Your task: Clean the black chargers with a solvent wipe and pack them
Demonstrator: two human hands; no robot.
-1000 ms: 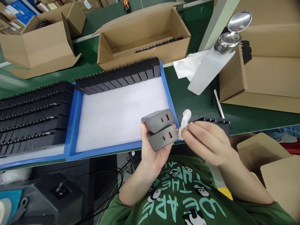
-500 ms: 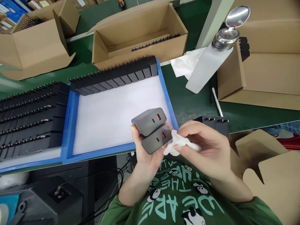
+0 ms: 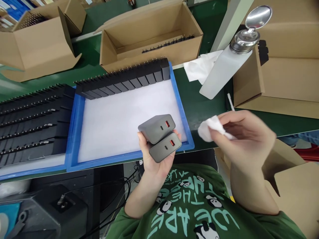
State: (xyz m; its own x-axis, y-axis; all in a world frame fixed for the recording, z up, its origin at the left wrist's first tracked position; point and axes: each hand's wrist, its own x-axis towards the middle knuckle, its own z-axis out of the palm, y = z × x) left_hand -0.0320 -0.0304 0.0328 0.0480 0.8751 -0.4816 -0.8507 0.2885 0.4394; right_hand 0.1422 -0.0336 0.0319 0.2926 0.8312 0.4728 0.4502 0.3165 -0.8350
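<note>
Two dark grey chargers, an upper one point(image 3: 157, 128) and a lower one point(image 3: 165, 147), lie stacked in my left hand point(image 3: 157, 166), whose fingers wrap round them. Each shows a small port and a red-lined USB port on its end face. Out to the right, over the green bench point(image 3: 194, 114), my right hand point(image 3: 244, 136) pinches a crumpled white wipe point(image 3: 211, 128), apart from the chargers. Behind my left hand lies a blue-rimmed tray point(image 3: 179, 106) with a white base and a row of black chargers point(image 3: 124, 79) along its far side.
At the left, another tray holds rows of chargers point(image 3: 30, 122). A cardboard box point(image 3: 152, 56) stands behind the trays. A white dispenser bottle point(image 3: 225, 71) with its metal lid up stands by folded white wipes point(image 3: 199, 68). An open carton point(image 3: 286, 79) and a pen point(image 3: 230, 102) are farther right.
My right hand has moved right, away from the chargers, carrying the white wipe. My left hand keeps both chargers in nearly the same place.
</note>
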